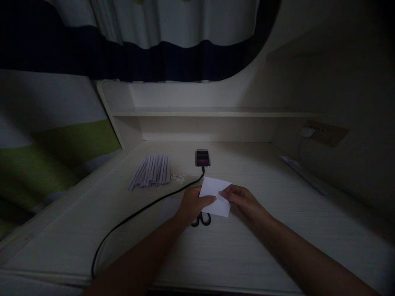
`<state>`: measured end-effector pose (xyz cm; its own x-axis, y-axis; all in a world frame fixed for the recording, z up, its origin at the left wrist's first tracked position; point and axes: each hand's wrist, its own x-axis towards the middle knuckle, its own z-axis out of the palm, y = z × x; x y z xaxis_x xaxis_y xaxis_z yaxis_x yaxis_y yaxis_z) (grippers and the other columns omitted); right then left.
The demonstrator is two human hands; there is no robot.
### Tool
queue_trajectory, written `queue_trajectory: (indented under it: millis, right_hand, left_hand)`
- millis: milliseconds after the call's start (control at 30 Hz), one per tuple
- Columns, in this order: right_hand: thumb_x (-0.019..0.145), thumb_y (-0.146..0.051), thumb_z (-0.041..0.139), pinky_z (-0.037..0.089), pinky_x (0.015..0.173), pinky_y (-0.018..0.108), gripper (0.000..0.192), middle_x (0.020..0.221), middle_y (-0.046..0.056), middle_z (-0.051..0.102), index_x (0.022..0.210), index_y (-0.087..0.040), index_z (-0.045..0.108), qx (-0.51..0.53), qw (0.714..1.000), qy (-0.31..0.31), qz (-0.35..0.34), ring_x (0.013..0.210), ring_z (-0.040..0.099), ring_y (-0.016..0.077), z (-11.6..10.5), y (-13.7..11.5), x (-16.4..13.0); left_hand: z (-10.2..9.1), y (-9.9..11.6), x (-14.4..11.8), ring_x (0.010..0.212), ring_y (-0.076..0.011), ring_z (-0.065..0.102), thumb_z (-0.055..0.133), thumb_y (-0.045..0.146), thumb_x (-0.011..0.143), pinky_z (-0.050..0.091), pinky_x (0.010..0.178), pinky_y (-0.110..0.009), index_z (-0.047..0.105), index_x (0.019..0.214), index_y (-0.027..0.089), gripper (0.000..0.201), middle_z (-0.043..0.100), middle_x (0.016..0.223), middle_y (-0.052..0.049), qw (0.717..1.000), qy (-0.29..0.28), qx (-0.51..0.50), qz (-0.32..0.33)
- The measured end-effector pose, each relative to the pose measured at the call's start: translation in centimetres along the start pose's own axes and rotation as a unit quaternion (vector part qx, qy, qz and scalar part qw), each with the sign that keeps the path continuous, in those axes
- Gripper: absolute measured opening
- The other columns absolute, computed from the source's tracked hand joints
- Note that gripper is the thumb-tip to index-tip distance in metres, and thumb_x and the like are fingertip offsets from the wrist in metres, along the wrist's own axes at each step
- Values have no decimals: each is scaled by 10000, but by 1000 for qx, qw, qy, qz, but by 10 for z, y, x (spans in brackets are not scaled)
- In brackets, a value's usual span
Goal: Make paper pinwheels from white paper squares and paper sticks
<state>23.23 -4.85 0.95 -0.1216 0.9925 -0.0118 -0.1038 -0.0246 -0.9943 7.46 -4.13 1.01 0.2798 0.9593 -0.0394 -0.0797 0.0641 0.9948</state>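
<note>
While both hands meet over the middle of the desk, the scene reads as follows.

Paper: a white sheet (215, 197) held just above the desk (247, 246), tilted, its far corner pointing toward the back shelf; it sits between the two hands, near the desk's centre.

Left hand: the left hand (193, 203) is closed on the sheet's left edge, thumb lying on top of the paper; a ring shows on one finger.

Right hand: the right hand (242, 199) pinches the sheet's right side, fingertips (224, 192) on its upper face.

Scissors: dark handles (202, 220) peep out on the desk below the paper, just beside the left hand; the blades are hidden.

Second sheet: another pale sheet (169, 207) lies flat on the desk left of the left hand, partly covered by it.

Cable: a black cable (135, 213) runs from the desk's front-left edge up to a small dark device (203, 158) standing behind the paper.

Strips: a fan of pale strips (151, 169) lies on the desk's far left, well apart from the hands; small pale bits (178, 177) lie just beside it.

Shelf: a light shelf (200, 112) spans the back of the desk.

Lighting: dim throughout; fine detail cannot be told.
</note>
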Motion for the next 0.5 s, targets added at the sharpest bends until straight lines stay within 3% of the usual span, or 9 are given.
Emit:
queue_trajectory:
  millis: [200,500]
  right_hand:
    - [498,-211,716,408,591,258,172,609,10,624,561,-157,565,45,998,-1,40,561,543,118,0,3,-1]
    - [469,-200,703,418,580,267,164,583,17,630,548,-144,570,33,998,17,56,539,555,128,3,5,0]
  left_hand:
    - [-2,-3,3,570,-117,540,637,182,560,398,535,-221,619,792,126,239,613,675,-15,999,-23,35,17]
    - [-3,-11,6,597,-131,556,627,210,577,404,545,-227,610,826,129,262,625,713,-27,998,-44,44,7]
